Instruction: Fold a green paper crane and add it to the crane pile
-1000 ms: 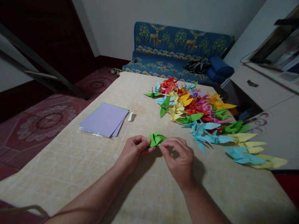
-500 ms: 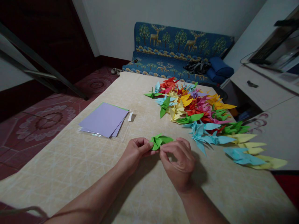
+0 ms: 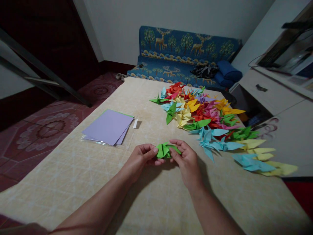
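Note:
A small folded green paper piece (image 3: 164, 150) is held just above the table between both hands. My left hand (image 3: 140, 159) pinches its left side with thumb and fingers closed. My right hand (image 3: 186, 162) grips its right side, fingers curled round the paper. A stack of lilac paper sheets (image 3: 109, 126) in a clear sleeve lies to the left of my hands. A heap of folded paper cranes (image 3: 207, 120) in many colours spreads across the table's right half.
The table (image 3: 73, 173) has a beige patterned cover. A blue sofa (image 3: 181, 55) with a deer print stands beyond its far end. White drawers (image 3: 274, 94) line the right side. Red patterned floor tiles (image 3: 44, 130) lie to the left.
My right hand has shifted its grip on the green piece, from pinching below its right end to holding its side with fingers stretched further. The view tilted slightly.

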Available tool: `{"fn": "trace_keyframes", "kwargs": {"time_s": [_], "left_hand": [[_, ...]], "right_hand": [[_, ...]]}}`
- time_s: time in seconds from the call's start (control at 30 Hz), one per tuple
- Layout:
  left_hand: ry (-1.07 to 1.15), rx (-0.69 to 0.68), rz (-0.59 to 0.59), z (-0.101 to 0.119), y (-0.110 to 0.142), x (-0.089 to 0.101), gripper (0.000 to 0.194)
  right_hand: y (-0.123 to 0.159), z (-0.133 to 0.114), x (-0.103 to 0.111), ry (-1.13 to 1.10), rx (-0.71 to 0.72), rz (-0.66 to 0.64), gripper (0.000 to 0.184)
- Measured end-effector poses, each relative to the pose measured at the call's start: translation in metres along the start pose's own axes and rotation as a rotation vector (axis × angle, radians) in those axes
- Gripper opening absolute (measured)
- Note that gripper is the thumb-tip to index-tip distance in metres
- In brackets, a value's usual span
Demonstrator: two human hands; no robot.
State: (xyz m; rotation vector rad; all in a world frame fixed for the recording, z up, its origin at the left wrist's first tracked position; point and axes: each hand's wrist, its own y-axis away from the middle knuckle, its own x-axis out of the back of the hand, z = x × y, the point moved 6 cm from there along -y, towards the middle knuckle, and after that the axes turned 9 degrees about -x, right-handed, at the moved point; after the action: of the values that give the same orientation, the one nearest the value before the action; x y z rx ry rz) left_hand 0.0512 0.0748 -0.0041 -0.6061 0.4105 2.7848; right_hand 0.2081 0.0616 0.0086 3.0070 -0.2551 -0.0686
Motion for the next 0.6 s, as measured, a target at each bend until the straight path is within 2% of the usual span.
{"fn": "trace_keyframes", "kwargs": {"time_s": [0.13, 0.27, 0.5, 0.6], "left_hand": [[-0.25, -0.117, 0.047, 0.01, -0.003, 0.007, 0.031], [-0.505, -0.178, 0.088, 0.013, -0.005, 0.015, 0.026], [-0.841, -0.319, 0.157, 0.023, -0.005, 0.012, 0.018], [-0.887, -0.325, 0.155, 0.025, -0.006, 0.01, 0.019]], "right_hand": [[-0.001, 0.003, 0.01, -0.064, -0.07, 0.072, 0.03], [-0.002, 0.001, 0.015, 0.033, -0.109, 0.132, 0.028], [-0.007, -0.003, 0.022, 0.321, -0.009, 0.249, 0.016], [-0.009, 0.0, 0.025, 0.357, 0.006, 0.266, 0.014]]}}
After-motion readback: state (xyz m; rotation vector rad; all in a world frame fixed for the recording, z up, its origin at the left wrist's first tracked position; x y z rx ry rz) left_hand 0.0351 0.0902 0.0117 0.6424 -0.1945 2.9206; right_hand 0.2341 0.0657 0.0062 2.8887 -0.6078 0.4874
